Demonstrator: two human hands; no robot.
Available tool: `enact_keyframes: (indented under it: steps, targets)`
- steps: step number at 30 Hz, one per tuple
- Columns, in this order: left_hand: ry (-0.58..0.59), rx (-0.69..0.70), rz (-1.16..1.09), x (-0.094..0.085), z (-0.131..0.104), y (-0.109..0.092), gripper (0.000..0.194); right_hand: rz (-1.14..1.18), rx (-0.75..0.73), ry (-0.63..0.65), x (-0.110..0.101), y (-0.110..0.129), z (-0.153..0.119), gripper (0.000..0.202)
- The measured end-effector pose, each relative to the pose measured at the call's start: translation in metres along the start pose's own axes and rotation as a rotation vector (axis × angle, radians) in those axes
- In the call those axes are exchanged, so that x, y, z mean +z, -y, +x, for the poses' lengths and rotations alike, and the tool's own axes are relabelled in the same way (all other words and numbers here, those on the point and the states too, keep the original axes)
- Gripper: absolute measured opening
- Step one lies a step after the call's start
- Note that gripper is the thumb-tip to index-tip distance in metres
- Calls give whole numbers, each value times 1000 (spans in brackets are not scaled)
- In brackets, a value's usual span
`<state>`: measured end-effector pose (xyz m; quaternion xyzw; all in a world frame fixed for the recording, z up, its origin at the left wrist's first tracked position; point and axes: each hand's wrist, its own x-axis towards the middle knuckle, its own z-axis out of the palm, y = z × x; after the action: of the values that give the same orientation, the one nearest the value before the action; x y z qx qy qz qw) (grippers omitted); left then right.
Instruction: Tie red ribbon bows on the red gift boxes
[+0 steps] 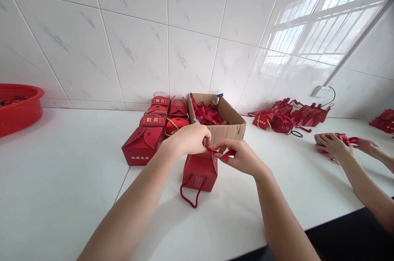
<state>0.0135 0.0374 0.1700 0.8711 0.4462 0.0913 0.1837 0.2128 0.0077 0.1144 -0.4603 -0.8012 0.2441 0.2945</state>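
One white counter (61, 195) runs the whole width under a tiled wall (138, 27), and everything sits on it. A red basin (18, 107) stands at its far left edge. A brown carton (229, 129) near the wall holds a heap of red ribbon (207, 114). Left of the carton stand several closed red boxes (154, 129) with gold lettering; to the right, well apart, lies a pile of flat red boxes (292, 114). At the right edge a co-worker's hands (335, 146) hold another red piece. Just in front of the carton stands the red box (200, 172): small, squarish, gold print low on its front, a red cord handle (189, 195) looping down onto the counter. The left hand (191, 140) pinches its top flap, fingers closed on it. The right hand (244, 156) grips a red strip (229, 155) at the same top edge, fingers curled tight.
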Motion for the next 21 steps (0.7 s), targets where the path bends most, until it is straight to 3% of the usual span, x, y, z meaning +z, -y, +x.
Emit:
enact_keyframes:
  steps: [7,15,21]
  targets:
    - [73,-24,-81,3,3,-2,22,101,68,-61,12,-3,0,17]
    - [173,-132,-81,7,7,-1,17,609,414,-47,25,2,9,30]
    - [276,-143,-36,7,8,6,18,512,454,22,23,2,6,40]
